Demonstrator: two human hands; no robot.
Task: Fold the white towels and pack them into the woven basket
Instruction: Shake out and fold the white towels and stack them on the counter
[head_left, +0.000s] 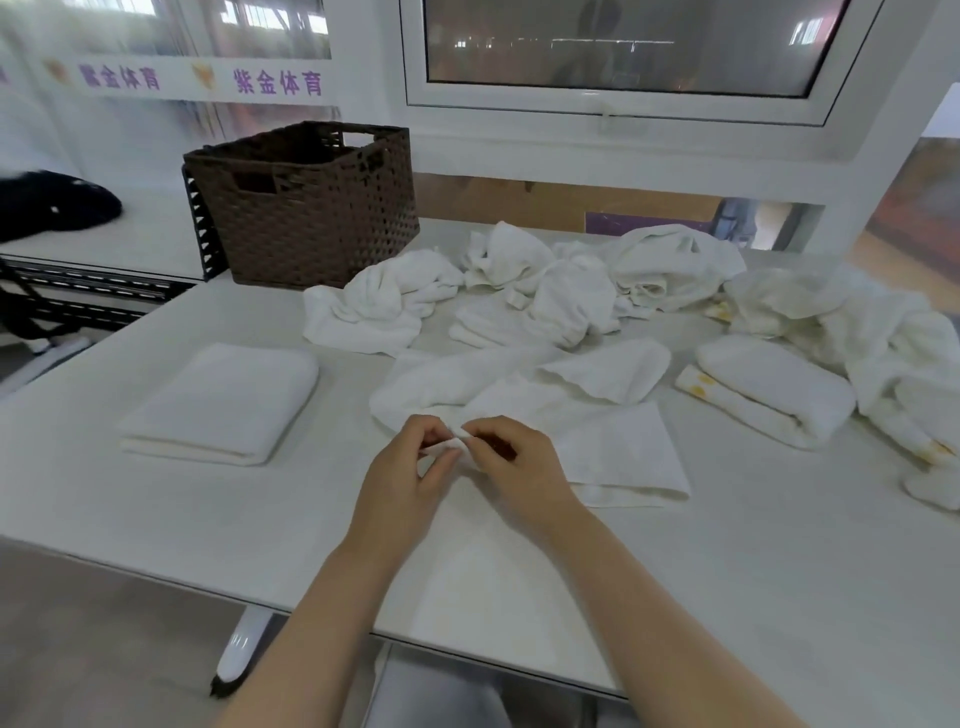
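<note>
A white towel (597, 447) lies partly spread in front of me on the white table (208, 519). My left hand (410, 473) and my right hand (514, 467) meet over its near left corner, both pinching that corner between fingers and thumb. A neatly folded white towel (223, 405) rests to the left. A second folded towel (769, 395) lies at the right. Several crumpled white towels (545, 291) are heaped across the back of the table. The brown woven basket (306, 202) stands at the back left; its inside is dark and I cannot see any contents.
A black object (52, 205) lies on a lower white surface at the far left, beside a black metal frame (78, 291). A white-framed window (623, 57) is behind the table. The table's near edge runs just below my wrists.
</note>
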